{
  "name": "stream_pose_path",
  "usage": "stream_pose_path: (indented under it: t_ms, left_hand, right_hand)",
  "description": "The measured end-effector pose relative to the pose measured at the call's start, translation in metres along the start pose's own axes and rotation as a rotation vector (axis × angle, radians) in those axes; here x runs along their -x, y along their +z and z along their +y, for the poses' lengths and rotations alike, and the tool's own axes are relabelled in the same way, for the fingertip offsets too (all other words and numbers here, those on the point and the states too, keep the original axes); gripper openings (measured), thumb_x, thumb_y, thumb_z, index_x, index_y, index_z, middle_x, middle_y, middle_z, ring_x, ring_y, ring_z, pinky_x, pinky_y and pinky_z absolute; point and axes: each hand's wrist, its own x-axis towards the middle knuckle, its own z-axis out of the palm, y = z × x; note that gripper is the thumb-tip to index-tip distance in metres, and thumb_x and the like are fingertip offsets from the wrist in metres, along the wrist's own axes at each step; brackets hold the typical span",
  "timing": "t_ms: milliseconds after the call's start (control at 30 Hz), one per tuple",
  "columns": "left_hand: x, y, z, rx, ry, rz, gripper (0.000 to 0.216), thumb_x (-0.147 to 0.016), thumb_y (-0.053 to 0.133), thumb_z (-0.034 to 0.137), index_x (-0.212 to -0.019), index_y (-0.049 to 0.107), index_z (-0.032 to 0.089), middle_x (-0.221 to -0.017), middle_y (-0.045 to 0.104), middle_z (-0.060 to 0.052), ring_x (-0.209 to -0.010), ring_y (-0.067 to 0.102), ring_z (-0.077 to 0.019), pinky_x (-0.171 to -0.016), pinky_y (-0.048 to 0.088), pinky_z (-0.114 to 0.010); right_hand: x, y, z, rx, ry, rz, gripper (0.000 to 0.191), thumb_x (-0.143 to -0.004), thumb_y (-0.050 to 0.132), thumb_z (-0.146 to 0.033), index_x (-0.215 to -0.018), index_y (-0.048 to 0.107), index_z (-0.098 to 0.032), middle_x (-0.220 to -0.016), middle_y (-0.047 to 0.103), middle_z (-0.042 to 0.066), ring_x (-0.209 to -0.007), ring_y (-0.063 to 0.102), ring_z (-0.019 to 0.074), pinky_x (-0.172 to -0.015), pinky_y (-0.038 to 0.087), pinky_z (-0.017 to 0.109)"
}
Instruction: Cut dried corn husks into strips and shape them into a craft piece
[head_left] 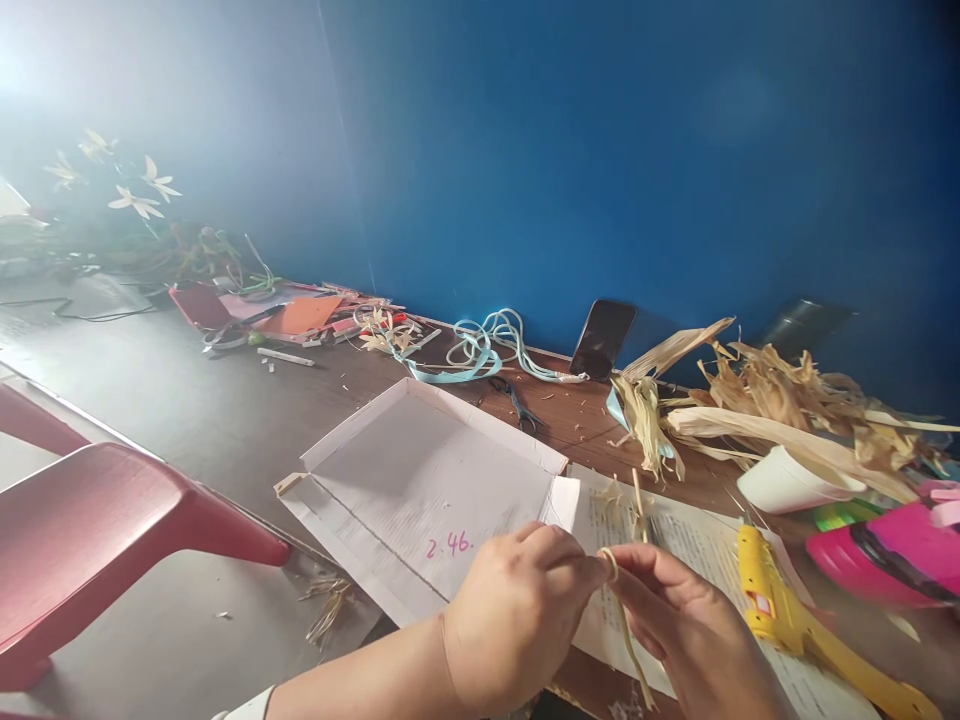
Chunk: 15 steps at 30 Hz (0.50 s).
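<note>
My left hand (521,605) is closed, its fingertips pinching one end of a thin pale corn husk strip (631,650). Meeting it, my right hand (686,625) pinches the same strip between thumb and fingers. The strip makes a small loop at the fingertips, and its tail hangs down below them. Under both hands lie a shallow white cardboard box lid (420,480) marked "2.46." in pink and a printed sheet of paper (690,545). To the right of my right hand rests a yellow glue gun (784,605).
Dried corn husks (780,390), a white cup (795,480) and a bright pink object (885,550) crowd the right side. A phone (602,338) leans on the blue wall. Black scissors (517,405) and blue cord (487,345) lie behind the lid. A red stool (97,530) stands left.
</note>
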Motion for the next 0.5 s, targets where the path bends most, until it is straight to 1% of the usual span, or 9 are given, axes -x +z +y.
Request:
stream_pose_path:
  t_ms: [67,167,233,267,333,400,467,500]
  left_hand:
    - [0.0017,-0.0014,-0.0006,-0.129,0.032,-0.051,0.02,-0.095,0.049,0.02,-0.108,0.064,0.022,-0.089,0.067,-0.003,-0.075,0.061,-0.0155,-0.061,0.048,-0.025]
    - [0.0017,-0.0028,-0.0004,-0.263,0.054,-0.106,0.015,-0.094,0.047,0.021,-0.103,0.059,0.019,-0.091,0.064,-0.004,-0.073,0.058,-0.0173,-0.057,0.048,-0.028]
    - [0.0004,-0.0026,0.0004,-0.334,0.06,-0.14,0.012,-0.092,0.046,0.019,-0.097,0.057,0.019,-0.09,0.062,-0.004,-0.071,0.055,-0.0185,-0.053,0.047,-0.03]
    - [-0.0005,-0.0022,0.001,-0.366,0.058,-0.153,0.01,-0.091,0.047,0.018,-0.095,0.056,0.019,-0.089,0.061,-0.004,-0.07,0.054,-0.019,-0.052,0.046,-0.031]
    - [-0.0024,-0.001,0.0023,-0.423,0.056,-0.174,0.007,-0.088,0.047,0.017,-0.091,0.053,0.019,-0.086,0.057,-0.003,-0.069,0.052,-0.0195,-0.05,0.045,-0.032]
    - [-0.0043,0.0002,0.0034,-0.467,0.053,-0.188,0.005,-0.087,0.048,0.016,-0.089,0.051,0.019,-0.084,0.055,-0.004,-0.068,0.051,-0.0194,-0.049,0.044,-0.032]
    - [-0.006,0.0008,0.0044,-0.496,0.05,-0.207,0.005,-0.086,0.049,0.016,-0.089,0.051,0.019,-0.084,0.054,-0.004,-0.069,0.05,-0.0196,-0.048,0.043,-0.031]
    - [-0.0069,0.0009,0.0048,-0.502,0.05,-0.218,0.005,-0.086,0.049,0.016,-0.089,0.051,0.019,-0.084,0.053,-0.004,-0.069,0.05,-0.0198,-0.048,0.043,-0.031]
  right_hand:
    - [0.0013,0.0008,-0.0022,0.015,0.001,0.01,0.047,-0.055,0.087,-0.058,-0.078,0.073,-0.02,-0.046,0.035,-0.009,-0.046,0.026,0.0066,-0.044,0.023,0.02]
    - [0.0032,0.0024,-0.0034,0.05,-0.004,0.01,0.042,-0.057,0.086,-0.057,-0.077,0.074,-0.021,-0.043,0.038,-0.008,-0.043,0.028,0.0072,-0.04,0.025,0.021]
    - [0.0036,0.0038,-0.0027,0.068,-0.036,0.039,0.039,-0.06,0.085,-0.057,-0.077,0.075,-0.023,-0.043,0.042,-0.007,-0.042,0.034,0.0082,-0.04,0.029,0.02]
    - [0.0032,0.0043,-0.0019,0.072,-0.056,0.048,0.037,-0.061,0.084,-0.056,-0.076,0.075,-0.023,-0.044,0.046,-0.006,-0.043,0.04,0.009,-0.041,0.033,0.02]
    - [0.0015,0.0045,-0.0003,0.087,-0.089,0.038,0.036,-0.06,0.084,-0.056,-0.073,0.074,-0.024,-0.05,0.056,-0.004,-0.051,0.052,0.0119,-0.047,0.042,0.019]
    - [-0.0008,0.0032,0.0017,0.12,-0.111,0.019,0.035,-0.059,0.085,-0.055,-0.072,0.075,-0.024,-0.061,0.067,0.0,-0.063,0.062,0.0159,-0.057,0.05,0.02]
    - [-0.0026,0.0005,0.0045,0.17,-0.123,0.021,0.034,-0.06,0.084,-0.053,-0.076,0.076,-0.024,-0.072,0.073,0.002,-0.07,0.065,0.0185,-0.062,0.053,0.021]
    - [-0.0031,-0.0012,0.0063,0.202,-0.13,0.032,0.034,-0.062,0.083,-0.054,-0.079,0.077,-0.025,-0.075,0.074,0.003,-0.072,0.066,0.0194,-0.063,0.054,0.022]
